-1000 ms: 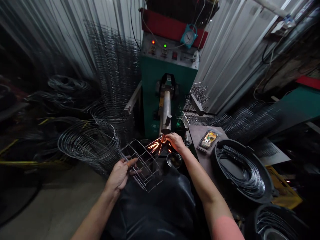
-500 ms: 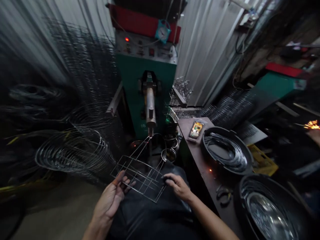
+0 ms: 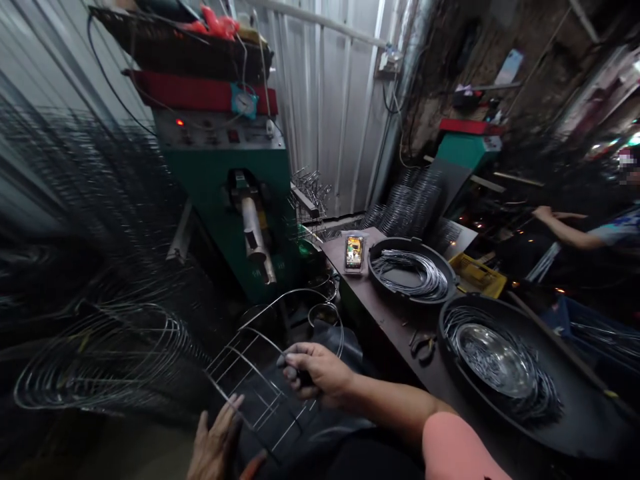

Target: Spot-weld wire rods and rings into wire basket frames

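A wire rack [image 3: 270,390] of thin crossed metal rods, with a large curved wire loop at its far end, lies tilted over my dark-covered lap. My right hand [image 3: 317,372] is closed at the rack's upper right side, fingertips pinched on its wire. My left hand [image 3: 217,437] is at the rack's lower left edge, fingers spread and touching or very close to it. Beyond the rack stands a green machine [image 3: 210,177] with a metal electrode arm [image 3: 256,233] pointing down towards me; the rack is apart from the arm's tip.
On the right, a bench [image 3: 380,327] holds a phone [image 3: 354,253], a black pan [image 3: 413,270] of wire rings, pliers [image 3: 423,347] and a larger pan [image 3: 530,413] with a metal bowl. Wire hoops [image 3: 100,360] stack at left. Another person's arm [image 3: 570,227] is far right.
The rack has come away from the machine's tip and turned. My right hand has moved left across it; my left hand has dropped lower with its fingers spread. The view has swung right.
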`<state>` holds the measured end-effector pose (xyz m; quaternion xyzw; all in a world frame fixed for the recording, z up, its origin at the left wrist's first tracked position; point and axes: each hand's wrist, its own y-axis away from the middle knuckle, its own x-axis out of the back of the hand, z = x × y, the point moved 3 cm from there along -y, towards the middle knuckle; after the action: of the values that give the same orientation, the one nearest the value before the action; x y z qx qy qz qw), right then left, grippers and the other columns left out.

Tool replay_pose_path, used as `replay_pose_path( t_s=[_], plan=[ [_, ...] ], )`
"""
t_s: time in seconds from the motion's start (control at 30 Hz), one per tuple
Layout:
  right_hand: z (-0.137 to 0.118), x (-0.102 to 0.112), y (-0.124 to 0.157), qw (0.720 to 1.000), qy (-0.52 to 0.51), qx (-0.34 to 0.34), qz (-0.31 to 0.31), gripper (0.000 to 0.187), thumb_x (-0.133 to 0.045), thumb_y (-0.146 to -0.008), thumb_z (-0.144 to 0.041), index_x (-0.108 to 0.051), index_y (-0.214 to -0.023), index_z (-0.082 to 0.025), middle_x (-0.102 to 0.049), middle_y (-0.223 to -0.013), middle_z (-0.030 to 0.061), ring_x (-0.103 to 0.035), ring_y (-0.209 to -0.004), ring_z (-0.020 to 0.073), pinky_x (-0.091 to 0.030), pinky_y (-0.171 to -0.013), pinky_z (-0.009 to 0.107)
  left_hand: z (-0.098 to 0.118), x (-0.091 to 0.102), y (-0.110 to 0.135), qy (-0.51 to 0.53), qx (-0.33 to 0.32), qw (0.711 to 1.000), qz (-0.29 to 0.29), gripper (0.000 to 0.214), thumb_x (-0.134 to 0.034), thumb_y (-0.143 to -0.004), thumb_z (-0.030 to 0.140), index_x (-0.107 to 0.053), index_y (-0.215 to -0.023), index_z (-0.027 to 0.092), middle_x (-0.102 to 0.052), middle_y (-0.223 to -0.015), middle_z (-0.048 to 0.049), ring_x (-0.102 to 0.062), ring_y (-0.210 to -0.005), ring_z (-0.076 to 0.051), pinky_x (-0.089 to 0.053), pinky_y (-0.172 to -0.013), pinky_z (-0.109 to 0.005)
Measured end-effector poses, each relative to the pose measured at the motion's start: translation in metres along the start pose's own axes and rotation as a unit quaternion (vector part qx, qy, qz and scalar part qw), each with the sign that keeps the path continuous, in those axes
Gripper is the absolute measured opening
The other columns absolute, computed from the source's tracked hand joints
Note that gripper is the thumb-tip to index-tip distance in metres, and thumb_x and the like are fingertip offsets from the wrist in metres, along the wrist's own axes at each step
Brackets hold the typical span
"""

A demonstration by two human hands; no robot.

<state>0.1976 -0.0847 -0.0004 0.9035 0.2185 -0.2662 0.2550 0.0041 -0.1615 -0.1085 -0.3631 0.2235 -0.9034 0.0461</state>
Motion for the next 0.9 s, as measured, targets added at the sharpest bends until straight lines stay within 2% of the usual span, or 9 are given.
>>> replay_pose_path(
  t_s=[0.13, 0.27, 0.43, 0.5, 0.57, 0.67, 0.73, 0.8, 0.9],
  plan=[
    [-0.017, 0.007, 0.004, 0.997, -0.072, 0.015, 0.004, 0.030, -0.075, -0.061, -0.029, -0.056, -0.078, -0.012, -0.046, -0.060, -0.0036, -0.039, -0.048, 0.0027, -0.009, -0.038, 0.013, 0.002, -0.012, -0.008, 0.002, -0.113, 0.993, 0.034, 0.054, -0.065, -0.068, 0.024, -0.048, -0.119, 0.033, -0.048, -0.130, -0.0116, -0.042, -0.123, -0.031, -0.026, -0.103, -0.054],
    [-0.021, 0.016, 0.003, 0.993, -0.116, 0.005, 0.011, 0.026, -0.074, -0.062, -0.021, -0.058, -0.078, -0.011, -0.043, -0.061, -0.0039, -0.036, -0.049, 0.0018, -0.008, -0.038, 0.012, 0.012, -0.031, -0.008, -0.028, -0.097, 0.995, -0.003, 0.039, -0.063, -0.067, 0.023, -0.062, -0.105, 0.035, -0.042, -0.133, -0.0060, -0.037, -0.125, -0.031, -0.029, -0.102, -0.052],
    [-0.043, 0.050, 0.001, 0.987, 0.119, 0.099, 0.043, 0.029, -0.063, -0.073, -0.040, -0.064, -0.088, -0.014, -0.059, -0.074, 0.0030, -0.051, -0.062, 0.0099, -0.036, -0.046, 0.017, 0.025, -0.040, -0.011, 0.075, -0.033, 0.997, -0.003, 0.023, -0.066, -0.059, 0.027, -0.070, -0.082, 0.030, -0.036, -0.134, -0.0060, -0.041, -0.119, -0.035, -0.034, -0.100, -0.050],
    [-0.067, 0.096, 0.012, 0.926, 0.312, 0.167, 0.131, 0.028, -0.059, -0.076, -0.039, -0.066, -0.092, -0.017, -0.064, -0.084, 0.0045, -0.057, -0.075, 0.0151, -0.045, -0.063, 0.025, 0.021, -0.039, -0.017, 0.128, 0.059, 0.990, 0.019, 0.023, -0.068, -0.057, 0.030, -0.068, -0.080, 0.029, -0.042, -0.128, -0.0073, -0.046, -0.114, -0.034, -0.038, -0.097, -0.050],
    [-0.093, 0.165, 0.040, 0.808, 0.466, 0.200, 0.299, 0.026, -0.056, -0.078, -0.034, -0.066, -0.097, -0.019, -0.066, -0.094, 0.0065, -0.059, -0.090, 0.0190, -0.046, -0.077, 0.030, 0.011, -0.034, -0.025, 0.167, 0.158, 0.972, 0.045, 0.027, -0.068, -0.059, 0.033, -0.065, -0.085, 0.031, -0.048, -0.120, -0.0078, -0.051, -0.107, -0.032, -0.044, -0.090, -0.050],
    [-0.108, 0.283, 0.109, 0.607, 0.574, 0.018, 0.549, 0.028, -0.048, -0.082, -0.025, -0.066, -0.102, -0.015, -0.066, -0.102, 0.0135, -0.062, -0.093, 0.0223, -0.045, -0.081, 0.032, -0.001, -0.021, -0.038, 0.202, 0.213, 0.954, 0.059, 0.032, -0.076, -0.052, 0.035, -0.063, -0.082, 0.031, -0.048, -0.120, -0.0061, -0.051, -0.108, -0.032, -0.046, -0.088, -0.049],
    [-0.099, 0.345, 0.155, 0.512, 0.585, -0.162, 0.608, 0.031, -0.047, -0.081, -0.018, -0.065, -0.106, -0.012, -0.066, -0.104, 0.0177, -0.063, -0.093, 0.0246, -0.046, -0.078, 0.031, -0.007, -0.011, -0.044, 0.229, 0.236, 0.943, 0.055, 0.039, -0.082, -0.042, 0.033, -0.062, -0.075, 0.028, -0.045, -0.126, -0.0043, -0.048, -0.113, -0.034, -0.044, -0.091, -0.047],
    [-0.085, 0.381, 0.186, 0.492, 0.580, -0.202, 0.617, 0.033, -0.050, -0.080, -0.018, -0.064, -0.108, -0.008, -0.066, -0.102, 0.0206, -0.064, -0.092, 0.0263, -0.047, -0.075, 0.031, -0.009, -0.004, -0.046, 0.269, 0.283, 0.918, 0.065, 0.043, -0.083, -0.038, 0.033, -0.061, -0.074, 0.025, -0.047, -0.126, -0.0041, -0.047, -0.114, -0.035, -0.046, -0.090, -0.045],
    [-0.066, 0.402, 0.206, 0.481, 0.593, -0.193, 0.616, 0.029, -0.056, -0.078, -0.019, -0.068, -0.103, -0.010, -0.067, -0.103, 0.0176, -0.064, -0.094, 0.0241, -0.047, -0.075, 0.027, -0.004, -0.001, -0.046, 0.338, 0.359, 0.867, 0.078, 0.041, -0.080, -0.046, 0.036, -0.060, -0.080, 0.025, -0.054, -0.117, -0.0023, -0.049, -0.113, -0.031, -0.048, -0.087, -0.040]
  ],
)
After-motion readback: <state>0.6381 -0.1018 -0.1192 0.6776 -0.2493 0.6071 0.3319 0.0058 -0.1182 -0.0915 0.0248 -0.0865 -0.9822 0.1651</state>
